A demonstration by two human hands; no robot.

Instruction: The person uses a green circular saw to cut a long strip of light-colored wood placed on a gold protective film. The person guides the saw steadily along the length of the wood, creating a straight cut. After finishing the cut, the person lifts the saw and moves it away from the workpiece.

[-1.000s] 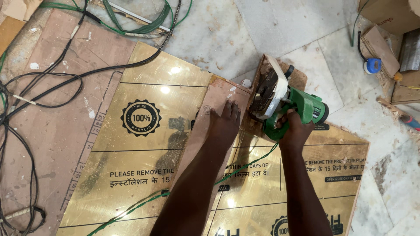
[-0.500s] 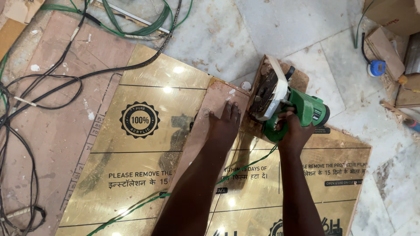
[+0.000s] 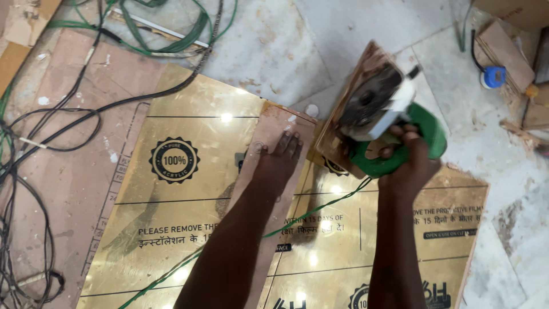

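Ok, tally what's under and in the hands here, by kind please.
Gold mirror-finish sheets: 1
Brown board strips under the left hand: 1
Green power saws in the right hand: 1, centred at
Green cables across the sheet: 1
Total: 4

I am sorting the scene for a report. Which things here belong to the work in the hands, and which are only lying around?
In the work:
- green power saw, in right hand
- narrow brown strip, under left hand
- gold sheet below it
- green cord across the sheet

Lying about:
- black cables
- green cable loops
- blue tape measure
- wood scraps
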